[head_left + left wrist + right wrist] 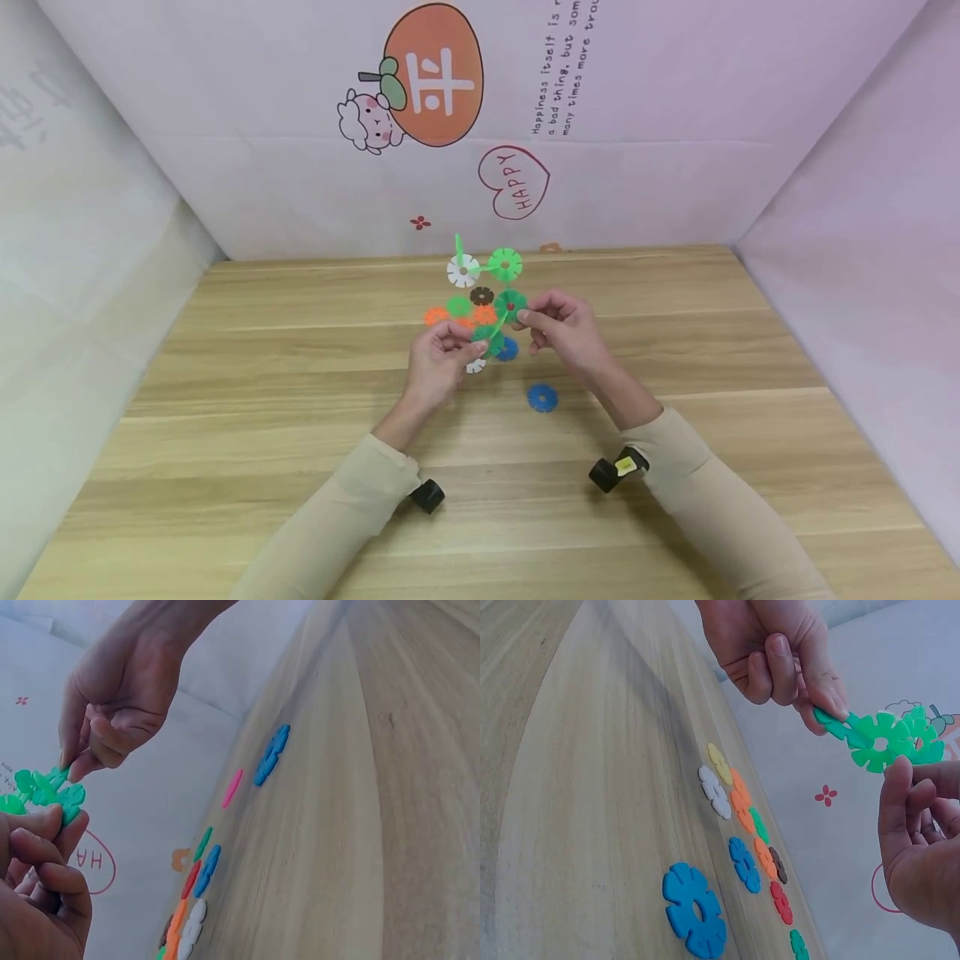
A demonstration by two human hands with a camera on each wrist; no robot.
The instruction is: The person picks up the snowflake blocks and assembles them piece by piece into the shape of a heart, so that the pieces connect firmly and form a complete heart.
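Note:
Both hands hold a joined piece of green notched snowflake discs over the table. Thumb and fingertips of my left hand pinch a dark green disc at its edge. From the other side my right hand pinches another dark green disc. Between them a light green disc is slotted in, seen edge-on in the head view. Just beyond the hands in the head view are a white disc and a bright green disc, linked by a green disc on edge.
Loose discs lie on the wooden table: a blue disc near my right wrist, another blue disc, a white disc, a brown disc and several orange discs. A printed white wall rises behind.

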